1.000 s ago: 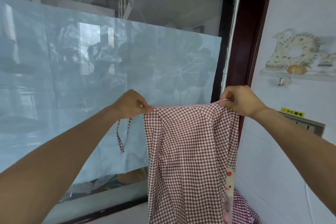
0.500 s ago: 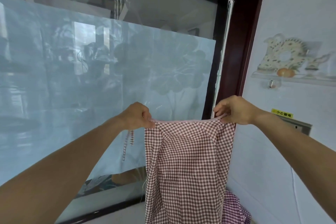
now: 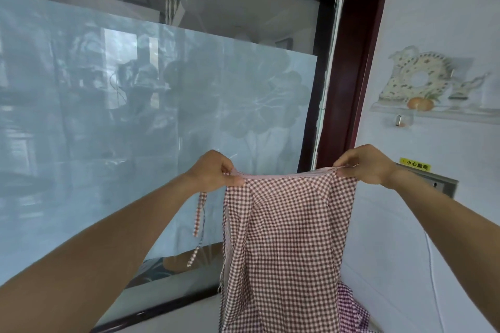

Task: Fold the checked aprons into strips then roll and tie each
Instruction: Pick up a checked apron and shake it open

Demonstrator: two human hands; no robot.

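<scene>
Checked apron [image 3: 286, 238] between both hands

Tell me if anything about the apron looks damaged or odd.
The apron, held up by its top edge between the left hand and right hand, has loose frayed threads along its left edge. One tie strap dangles free below the left hand.

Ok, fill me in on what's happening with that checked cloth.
A person is holding a checked apron up in the air by its top edge, the left hand pinching one corner and the right hand the other. The cloth hangs down freely in front of a frosted glass panel, with a tie strap dangling below the left hand. No strip has been folded yet. More checked fabric lies lower right.
</scene>
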